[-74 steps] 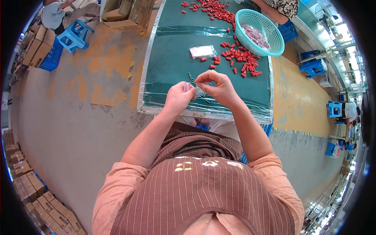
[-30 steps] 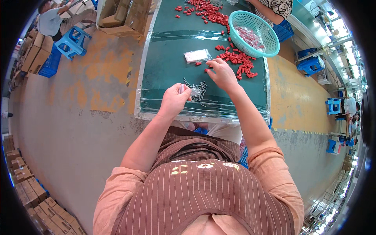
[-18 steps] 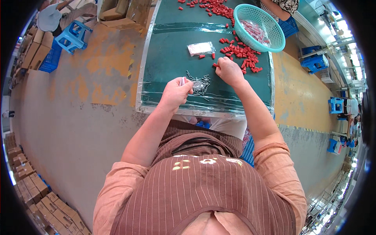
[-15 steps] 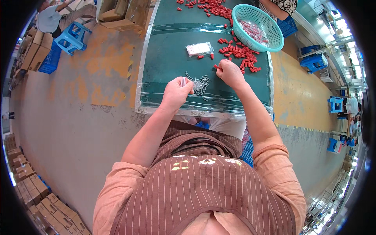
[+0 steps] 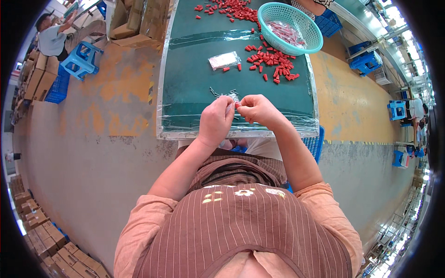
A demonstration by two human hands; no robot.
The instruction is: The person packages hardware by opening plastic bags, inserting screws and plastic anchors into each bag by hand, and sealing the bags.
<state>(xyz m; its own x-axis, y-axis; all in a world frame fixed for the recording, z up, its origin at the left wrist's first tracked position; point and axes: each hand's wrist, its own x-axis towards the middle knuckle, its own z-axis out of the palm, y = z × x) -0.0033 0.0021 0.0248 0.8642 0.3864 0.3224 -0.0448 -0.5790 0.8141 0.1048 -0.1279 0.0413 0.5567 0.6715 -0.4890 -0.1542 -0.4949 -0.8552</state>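
Over the near part of the green table [image 5: 190,92], my two hands meet. My left hand [image 5: 216,119] is closed on a small clear plastic bag [image 5: 234,97], mostly hidden by the fingers. My right hand [image 5: 260,111] pinches a small red plastic cap [image 5: 238,105] against the bag's edge; whether it is inside cannot be seen. Just beyond my fingers lie thin grey metal pins [image 5: 214,92], partly covered by my hands. Farther right is a loose heap of red caps [image 5: 280,65]. A flat clear-wrapped packet [image 5: 224,60] rests left of it.
A turquoise basket [image 5: 311,45] holding filled clear bags stands at the far right of the table. More red caps [image 5: 232,8] are scattered behind. Left of the table are cardboard boxes [image 5: 143,23], a blue stool [image 5: 82,59] and a seated person [image 5: 53,39]. A blue crate [image 5: 314,144] sits at right.
My right hand has come back from the red heap toward me and left, bringing a red cap to the bag in my left hand. The view has shifted slightly.
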